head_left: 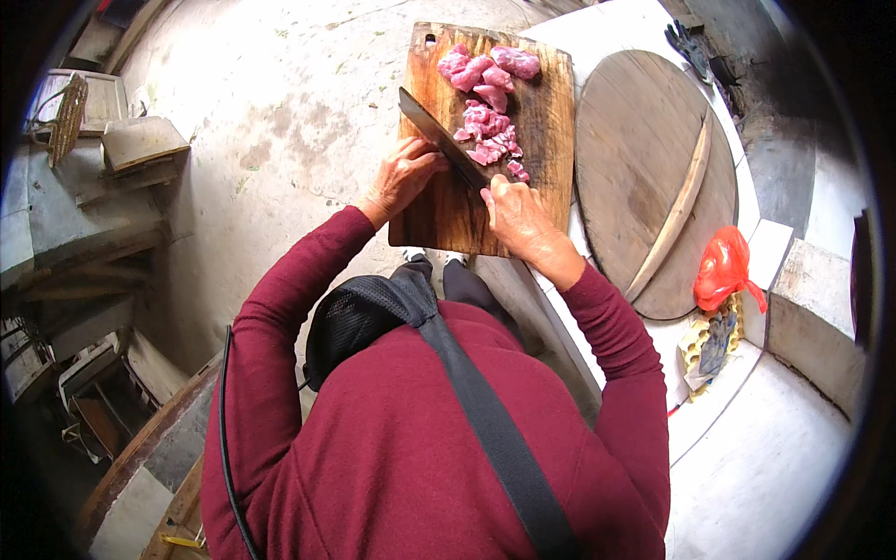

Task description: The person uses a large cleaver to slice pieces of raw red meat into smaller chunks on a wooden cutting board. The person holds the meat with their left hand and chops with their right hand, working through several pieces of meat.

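A thick wooden cutting board [543, 112] juts out past the white counter's edge in front of me. Larger chunks of raw pink meat [471, 70] lie at its far end, with a trail of small diced meat pieces [485, 129] nearer to me. My right hand [525, 219] is closed round the handle of a kitchen knife [435, 131], its broad blade pointing far left across the board. My left hand [408, 175] is at the board's left edge, fingers curled against the blade's near side; whether they pinch anything is hidden.
Right of the board, a round wooden lid [616, 140] with a curved handle lies on the white counter [597, 28]. Near it are a red plastic bag [721, 266], a yellow perforated item [693, 345] and a dark glove [689, 49]. Wooden stools [145, 145] stand far left.
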Available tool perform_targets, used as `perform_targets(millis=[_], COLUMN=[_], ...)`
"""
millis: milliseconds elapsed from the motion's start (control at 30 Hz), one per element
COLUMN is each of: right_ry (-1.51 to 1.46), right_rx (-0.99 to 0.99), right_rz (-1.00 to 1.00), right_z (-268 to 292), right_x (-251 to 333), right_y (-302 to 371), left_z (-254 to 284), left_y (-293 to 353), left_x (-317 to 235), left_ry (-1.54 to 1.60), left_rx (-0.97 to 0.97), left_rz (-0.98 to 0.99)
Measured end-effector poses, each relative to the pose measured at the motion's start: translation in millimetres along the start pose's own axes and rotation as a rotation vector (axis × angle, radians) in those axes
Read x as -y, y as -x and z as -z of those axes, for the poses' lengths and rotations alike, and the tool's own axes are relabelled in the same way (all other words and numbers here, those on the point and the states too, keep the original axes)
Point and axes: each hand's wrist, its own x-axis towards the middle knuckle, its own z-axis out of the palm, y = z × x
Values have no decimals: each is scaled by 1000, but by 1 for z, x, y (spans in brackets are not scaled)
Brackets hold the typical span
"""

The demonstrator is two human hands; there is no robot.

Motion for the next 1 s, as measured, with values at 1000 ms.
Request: perform_targets(millis=[1000], right_ry=[-161], right_rx=[-176], right_rz=[-309], right_z=[60], right_x=[-42], right_y=[64], left_z=[-39], left_y=[-96], left_x=[7], left_ry=[56], left_rx=[-99], left_rz=[18])
